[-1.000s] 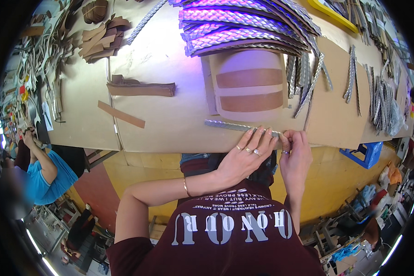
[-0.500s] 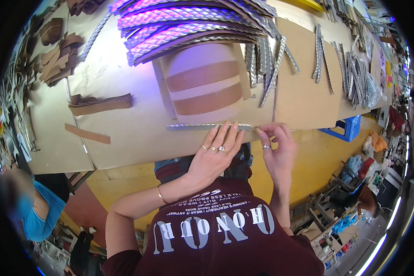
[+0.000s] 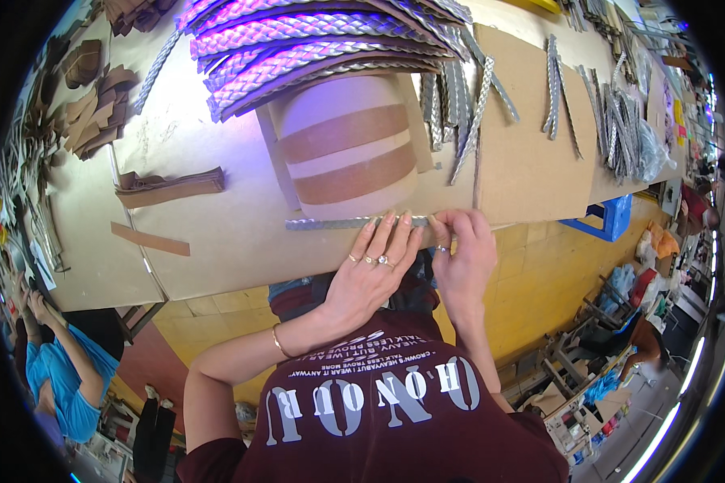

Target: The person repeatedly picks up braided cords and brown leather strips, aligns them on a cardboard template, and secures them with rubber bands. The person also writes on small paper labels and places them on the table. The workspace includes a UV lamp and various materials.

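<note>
A narrow silver-grey braided strip lies along the near side of the table. My left hand rests over its right half, fingers stretched out and fingertips pressing it down. At the strip's right end, my right hand is closed in a pinch; the exact contact is partly hidden by its fingers. Just beyond the strip sits a pale curved form with two brown bands across it. A thick stack of silver braided straps with brown backing lies behind this form.
More braided strips lie on cardboard to the right. Brown strips are bundled at left, near a single flat brown strip. A blue stool stands beyond the table's right edge. A person in a blue top is at lower left.
My right hand has moved left, from just off the strip onto its right end. My left hand stays on the strip. The person in blue has changed posture, arms now reaching forward.
</note>
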`<state>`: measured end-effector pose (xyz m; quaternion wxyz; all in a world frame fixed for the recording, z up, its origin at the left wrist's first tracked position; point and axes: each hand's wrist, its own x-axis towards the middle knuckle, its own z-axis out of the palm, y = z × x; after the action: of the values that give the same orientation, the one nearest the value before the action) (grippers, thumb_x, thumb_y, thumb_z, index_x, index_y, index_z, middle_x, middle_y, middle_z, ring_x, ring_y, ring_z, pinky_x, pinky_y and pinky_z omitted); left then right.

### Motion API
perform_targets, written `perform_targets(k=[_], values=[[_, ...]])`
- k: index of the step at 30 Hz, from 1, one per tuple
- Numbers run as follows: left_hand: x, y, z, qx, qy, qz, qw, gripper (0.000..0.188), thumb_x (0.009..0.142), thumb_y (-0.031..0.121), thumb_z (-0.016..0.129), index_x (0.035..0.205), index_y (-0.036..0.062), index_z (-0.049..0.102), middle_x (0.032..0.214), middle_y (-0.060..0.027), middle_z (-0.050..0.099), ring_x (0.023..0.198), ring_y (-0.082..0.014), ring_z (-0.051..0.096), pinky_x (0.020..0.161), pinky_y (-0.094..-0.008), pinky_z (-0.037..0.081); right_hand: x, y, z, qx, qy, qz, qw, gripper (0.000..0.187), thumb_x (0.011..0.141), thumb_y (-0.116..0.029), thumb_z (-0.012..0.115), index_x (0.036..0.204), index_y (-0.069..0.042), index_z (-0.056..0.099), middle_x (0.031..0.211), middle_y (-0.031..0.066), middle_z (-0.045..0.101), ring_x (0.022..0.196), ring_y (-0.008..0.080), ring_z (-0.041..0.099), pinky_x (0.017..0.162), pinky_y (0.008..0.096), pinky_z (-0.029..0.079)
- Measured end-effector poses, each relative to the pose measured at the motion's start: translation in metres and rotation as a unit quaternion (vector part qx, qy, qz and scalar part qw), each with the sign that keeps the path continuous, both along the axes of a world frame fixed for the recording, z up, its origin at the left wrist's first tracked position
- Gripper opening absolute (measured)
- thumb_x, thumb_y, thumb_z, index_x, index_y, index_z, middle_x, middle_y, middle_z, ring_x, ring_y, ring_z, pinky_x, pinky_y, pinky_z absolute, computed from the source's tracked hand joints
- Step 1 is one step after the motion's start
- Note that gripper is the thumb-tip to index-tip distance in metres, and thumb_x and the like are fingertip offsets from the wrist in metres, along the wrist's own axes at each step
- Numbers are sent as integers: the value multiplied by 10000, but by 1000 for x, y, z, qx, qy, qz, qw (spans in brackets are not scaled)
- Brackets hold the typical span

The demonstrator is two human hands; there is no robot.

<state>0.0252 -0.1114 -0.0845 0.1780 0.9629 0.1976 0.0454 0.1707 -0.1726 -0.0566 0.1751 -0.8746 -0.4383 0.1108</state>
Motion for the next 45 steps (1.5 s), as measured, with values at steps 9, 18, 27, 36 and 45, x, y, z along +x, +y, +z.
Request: perform_targets(k=[9,18,27,36,45], values=[[0,-2,-2,17,13,-3,1000,534,854,142,533,1384,92,484,1487,-136,351,1380,-320,328,1152,-452,254,-13,11,18,-135,-48,39,989,150,839,-87,620,980,-84,571,961,77,541,941,264,518,783,392,340],[-2,3,-2,4,-13,-10,1000,551,847,201,524,1383,87,464,1455,-135,396,1357,-309,366,1149,-426,273,0,16,26,-116,87,10,989,93,887,-145,607,952,-83,581,957,67,554,930,265,523,784,398,338],[1,-3,-7,36,5,6,999,496,833,181,545,1322,99,524,1446,-128,398,1353,-301,364,1152,-420,270,-19,31,29,-126,-29,49,990,145,898,-158,591,991,-47,590,1076,137,495,1014,316,464,854,434,340],[3,1,-6,-72,-57,63,994,437,800,169,673,1230,148,598,1474,-186,353,1344,-363,365,1086,-447,362,8,19,39,16,377,-25,926,136,980,-132,508,1029,-6,527,957,77,505,867,173,477,793,285,398],[-9,-1,-6,-34,-9,75,997,601,774,230,727,1339,169,531,1494,-239,311,1373,-412,313,1092,-531,296,0,25,21,28,305,-63,950,206,913,-64,614,1080,14,521,830,140,621,737,235,601,695,344,490]])
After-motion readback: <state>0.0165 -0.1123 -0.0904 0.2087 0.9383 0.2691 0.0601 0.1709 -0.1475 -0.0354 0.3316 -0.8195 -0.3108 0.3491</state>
